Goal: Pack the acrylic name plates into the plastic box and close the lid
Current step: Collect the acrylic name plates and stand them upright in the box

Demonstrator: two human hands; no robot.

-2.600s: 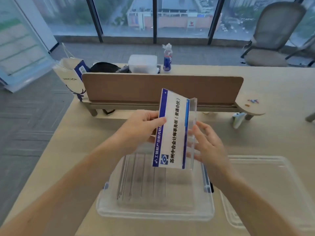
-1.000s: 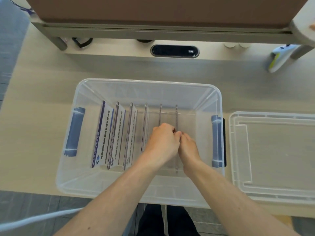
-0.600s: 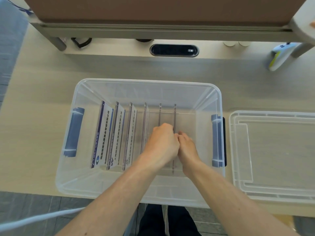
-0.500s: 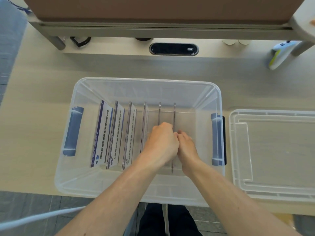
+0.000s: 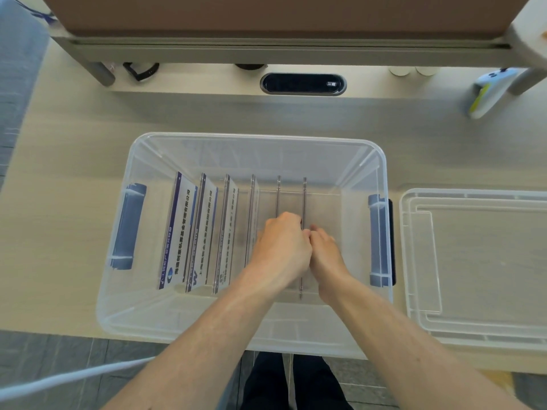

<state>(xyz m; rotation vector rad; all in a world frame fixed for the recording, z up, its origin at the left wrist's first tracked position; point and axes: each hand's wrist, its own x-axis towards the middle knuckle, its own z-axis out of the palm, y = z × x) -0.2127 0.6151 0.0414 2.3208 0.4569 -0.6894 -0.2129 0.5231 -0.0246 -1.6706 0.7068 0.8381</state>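
Note:
A clear plastic box (image 5: 257,140) with blue side handles sits open at the table's near edge. Several acrylic name plates stand on edge in a row inside it; the leftmost plate (image 5: 177,232) shows blue print. Both my hands reach into the box on either side of the rightmost plate (image 5: 304,196). My left hand (image 5: 281,247) is curled against its left face and my right hand (image 5: 324,250) closes on it from the right. The box's clear lid (image 5: 476,261) lies flat on the table to the right of the box.
A raised shelf with a brown panel (image 5: 281,13) spans the back of the table. Under it lie a black oval device (image 5: 303,83), a black cable (image 5: 140,69) and a white and yellow gadget (image 5: 485,93). A white cord (image 5: 68,377) crosses the floor at lower left.
Since 2.6 s ago the plate held above the box has gone down into the row. Over the last second both hands stay on it and it has shifted slightly left.

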